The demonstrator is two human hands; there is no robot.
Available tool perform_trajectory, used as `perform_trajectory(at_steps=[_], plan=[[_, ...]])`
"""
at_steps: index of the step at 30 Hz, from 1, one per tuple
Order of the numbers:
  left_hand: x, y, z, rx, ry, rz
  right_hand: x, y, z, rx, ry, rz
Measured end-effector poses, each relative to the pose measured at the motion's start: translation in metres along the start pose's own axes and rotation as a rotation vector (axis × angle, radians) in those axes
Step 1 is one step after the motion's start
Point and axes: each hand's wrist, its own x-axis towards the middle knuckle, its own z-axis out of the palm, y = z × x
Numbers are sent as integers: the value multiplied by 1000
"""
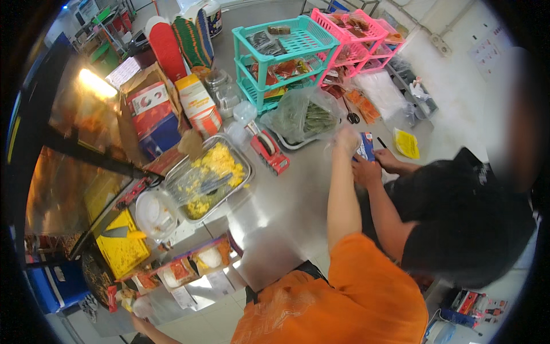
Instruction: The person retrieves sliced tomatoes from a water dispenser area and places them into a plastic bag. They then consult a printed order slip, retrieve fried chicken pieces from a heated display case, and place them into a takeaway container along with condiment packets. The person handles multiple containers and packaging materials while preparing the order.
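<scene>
The right hand (346, 141), seemingly covered by thin clear plastic, reaches across the tabletop (286, 198) to the blue-and-white packet (366, 145) on the far right. A co-worker's hand (366, 171) is at the near side of that packet, probably to steady it. The right hand is at its left edge; I cannot tell whether its grip is closed on the packet or only resting against it. The left hand (141, 323) is low at the near left, beside the rice-and-filling portions (211, 257); blur hides its fingers, so whether that grip is open or closed cannot be told.

The portions lie in a row along the near edge, probably so each is easy to reach. Behind them the metal tray (249, 172) holds the scrambled egg (215, 167), with what looks like clear film partly over it, perhaps as a cover or for handling. The knife (116, 232) lies on the yellow cutting board (121, 256) at the left, apart from the food in the tray. The red tape dispenser (269, 151) sits between the egg and the bag of green leaves (312, 117), likely handy from either side. The teal rack (286, 43) stacks packets at the far side, which seems to save working room.
</scene>
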Motion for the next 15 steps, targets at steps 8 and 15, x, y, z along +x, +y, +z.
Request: perform_trajectory(at_steps=[8, 15], plan=[[-275, -53, -119, 370, 88, -46, 249, 21, 119, -528, -230, -471], [-387, -53, -133, 814, 203, -92, 266, 19, 251, -480, -470, -743]])
